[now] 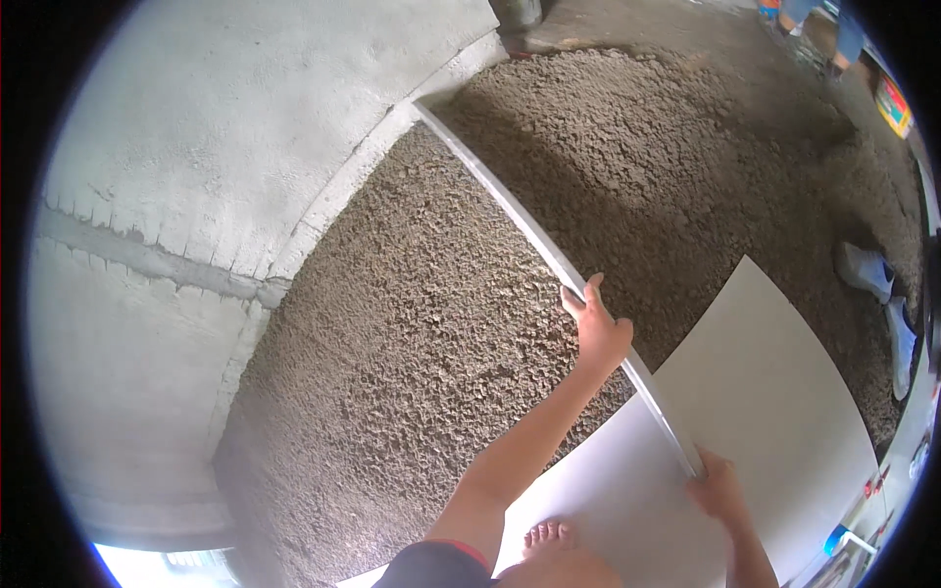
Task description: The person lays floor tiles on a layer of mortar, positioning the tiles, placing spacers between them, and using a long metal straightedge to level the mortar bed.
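Observation:
A long, pale metal straightedge [500, 195] lies slantwise over rough, grey-brown mortar [421, 284]. Its far end meets the foot of the grey wall [245, 108]. My left hand [603, 333] grips the bar past its middle, thumb and fingers on either side of it. At the near end, my right hand [720, 485] is closed round the bar, its fingers partly hidden. Under the near part of the bar is a large white sheet [755, 363], spread over the mortar. My bare foot [549, 537] rests on this sheet.
Two grey-blue shoes [867, 271] sit at the right edge of the mortar. A colourful bucket [893, 106] and another person's legs [849, 41] are at the far right. A white pipe with a blue fitting [838, 539] lies at the lower right.

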{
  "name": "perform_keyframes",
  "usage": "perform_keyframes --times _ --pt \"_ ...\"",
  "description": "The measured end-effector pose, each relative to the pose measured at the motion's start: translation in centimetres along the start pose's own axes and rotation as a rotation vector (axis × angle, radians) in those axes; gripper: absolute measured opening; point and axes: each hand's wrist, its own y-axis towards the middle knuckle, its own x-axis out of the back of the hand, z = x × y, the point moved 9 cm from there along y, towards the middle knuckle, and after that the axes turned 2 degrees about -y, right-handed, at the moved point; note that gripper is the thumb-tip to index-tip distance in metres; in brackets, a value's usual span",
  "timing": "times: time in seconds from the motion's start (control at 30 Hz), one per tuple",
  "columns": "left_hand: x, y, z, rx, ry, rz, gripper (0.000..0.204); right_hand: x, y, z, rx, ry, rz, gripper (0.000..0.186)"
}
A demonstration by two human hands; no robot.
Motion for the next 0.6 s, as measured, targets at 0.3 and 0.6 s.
perform_keyframes --times 0.3,0.6 --pt "-3.1 6.4 -2.8 -0.151 0.049 -0.004 0.079 -0.7 2.9 -1.2 -0.025 -0.081 -0.158 0.061" --pt "-4.9 7.6 -5.0 -0.188 -0.079 0.150 0.077 -1.9 3.2 -0.9 -0.090 0.091 -0.361 0.050"
